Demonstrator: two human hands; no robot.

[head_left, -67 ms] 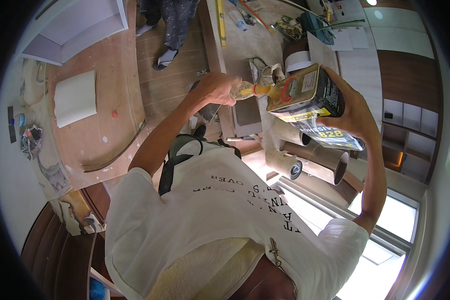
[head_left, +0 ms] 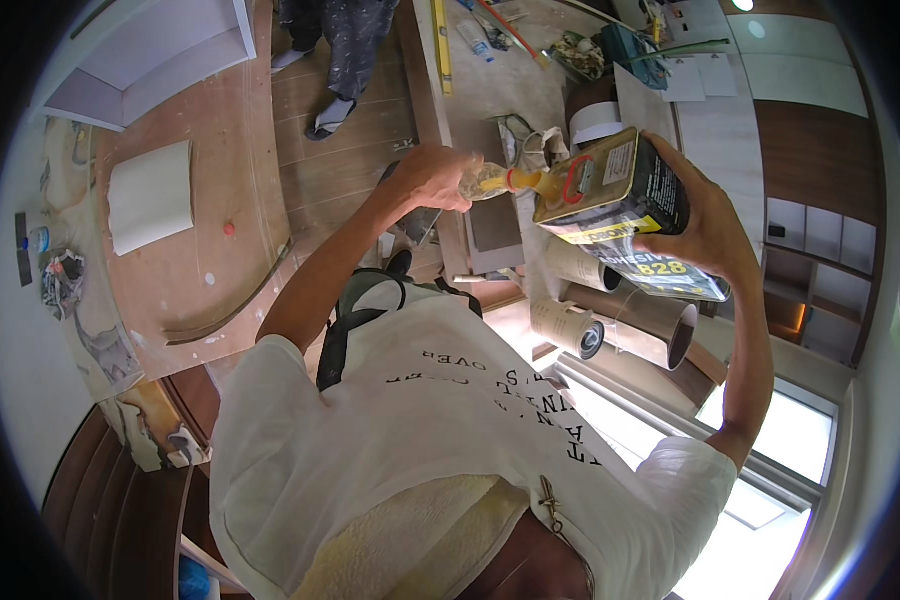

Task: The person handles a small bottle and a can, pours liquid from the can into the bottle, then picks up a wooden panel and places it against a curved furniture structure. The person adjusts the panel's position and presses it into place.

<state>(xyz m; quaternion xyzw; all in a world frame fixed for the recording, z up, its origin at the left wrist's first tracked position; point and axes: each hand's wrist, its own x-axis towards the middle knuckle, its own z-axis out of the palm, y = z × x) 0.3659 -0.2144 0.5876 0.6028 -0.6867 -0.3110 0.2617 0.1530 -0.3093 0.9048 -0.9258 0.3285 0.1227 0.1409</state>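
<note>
My right hand [head_left: 698, 215] grips a rectangular metal adhesive can [head_left: 610, 215], dark with yellow and blue printing, held tilted on its side above the bench. A red carrying handle and a yellow spout sit on the can's top, which points left. My left hand [head_left: 438, 180] is closed around a clear plastic bottle [head_left: 482, 184], held sideways with its mouth against the spout. Yellowish liquid shows at the spout and inside the bottle. My fingers cover part of the bottle.
Below the can lie rolls of sheet material [head_left: 635, 325]. A cluttered bench [head_left: 470, 110] carries a yellow spirit level [head_left: 442, 50] and a small bottle [head_left: 475, 40]. Another person's legs [head_left: 340, 60] stand at the far left. A white sheet [head_left: 152, 197] rests on a wooden board [head_left: 220, 290].
</note>
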